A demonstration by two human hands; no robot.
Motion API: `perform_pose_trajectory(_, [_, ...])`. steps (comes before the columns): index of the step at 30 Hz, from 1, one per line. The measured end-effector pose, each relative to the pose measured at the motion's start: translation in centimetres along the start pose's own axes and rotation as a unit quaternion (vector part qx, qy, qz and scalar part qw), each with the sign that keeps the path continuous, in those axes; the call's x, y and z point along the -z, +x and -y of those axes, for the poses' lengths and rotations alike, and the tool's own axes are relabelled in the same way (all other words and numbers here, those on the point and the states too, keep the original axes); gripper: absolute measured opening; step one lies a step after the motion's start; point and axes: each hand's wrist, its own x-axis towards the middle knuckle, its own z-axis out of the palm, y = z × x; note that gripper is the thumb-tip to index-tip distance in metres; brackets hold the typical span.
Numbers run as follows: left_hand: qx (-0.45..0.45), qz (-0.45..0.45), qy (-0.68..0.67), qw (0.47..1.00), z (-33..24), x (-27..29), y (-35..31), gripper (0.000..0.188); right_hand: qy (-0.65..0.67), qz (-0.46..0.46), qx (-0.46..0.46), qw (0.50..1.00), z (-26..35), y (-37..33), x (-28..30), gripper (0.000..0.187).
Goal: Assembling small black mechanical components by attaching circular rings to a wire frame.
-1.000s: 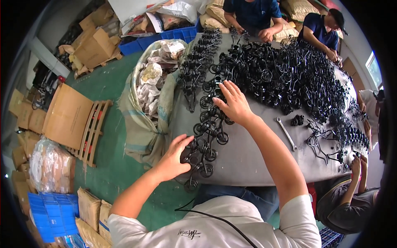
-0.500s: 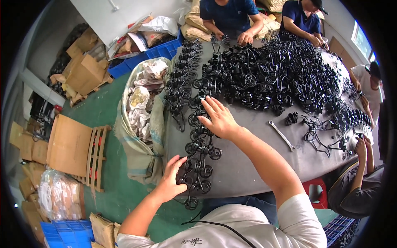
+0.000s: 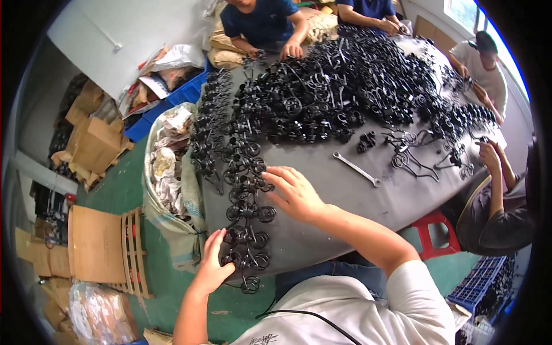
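Note:
A long row of black ring-shaped parts with curled wire ends [image 3: 251, 214] runs along the left side of the grey table [image 3: 310, 233] to its near edge. My left hand [image 3: 215, 265] is at the near end of this row, thumb and fingers spread, fingertips against its left side. Higher up, my right hand [image 3: 296, 195] lies along the row's right side, fingers stretched out with their tips touching the parts. Neither hand grips anything. A second row of similar black parts [image 3: 210, 123] lies farther left.
A big heap of black parts [image 3: 322, 98] covers the table's far side. A wrench [image 3: 356, 169] lies right of my right hand. An open sack [image 3: 181, 210] stands against the table's left edge; a red stool [image 3: 434, 236] is at right. Several people work around the table.
The view has shifted, so the table appears farther left and higher. My right hand has slid nearer to me along the row. My left hand stays by its near end.

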Motion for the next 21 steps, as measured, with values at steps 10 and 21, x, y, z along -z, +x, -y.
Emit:
perform_pose_trajectory(10, [-0.023,-0.155,-0.135,0.978,-3.2,-1.2,-2.0,0.070,-0.248,-0.135,-0.111,0.953,-6.8,-9.6,14.6,0.032])
perform_pose_trajectory(21, [-0.280,-0.119,-0.115,0.946,-11.3,-13.4,1.1,0.044,-0.293,-0.191,-0.180,0.919,-10.4,-8.0,18.3,0.050])
